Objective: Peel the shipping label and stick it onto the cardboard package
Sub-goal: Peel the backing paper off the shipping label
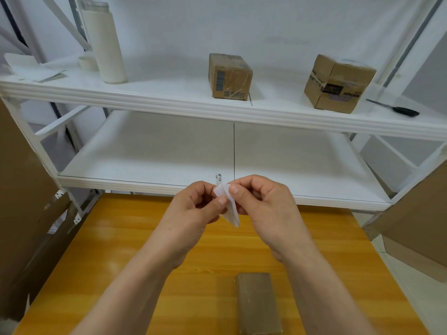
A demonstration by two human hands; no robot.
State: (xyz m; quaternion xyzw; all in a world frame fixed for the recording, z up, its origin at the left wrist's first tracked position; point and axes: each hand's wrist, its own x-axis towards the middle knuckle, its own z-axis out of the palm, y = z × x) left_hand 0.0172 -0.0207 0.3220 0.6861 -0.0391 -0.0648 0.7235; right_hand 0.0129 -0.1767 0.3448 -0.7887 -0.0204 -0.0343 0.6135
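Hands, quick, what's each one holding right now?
Left hand: closed, pinching the label.
Right hand: closed, pinching the same label.

On my screen the left hand [193, 210] and right hand [264, 205] are both pinching the white shipping label [233, 215] above the orange table [121, 238]. The cardboard package [257, 303] lies flat on the table below the wrists, nothing touching it.

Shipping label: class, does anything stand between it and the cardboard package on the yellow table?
Nothing visible does. The left hand and right hand pinch the shipping label above the table. The cardboard package lies nearer the person, between the forearms, its top uncovered.
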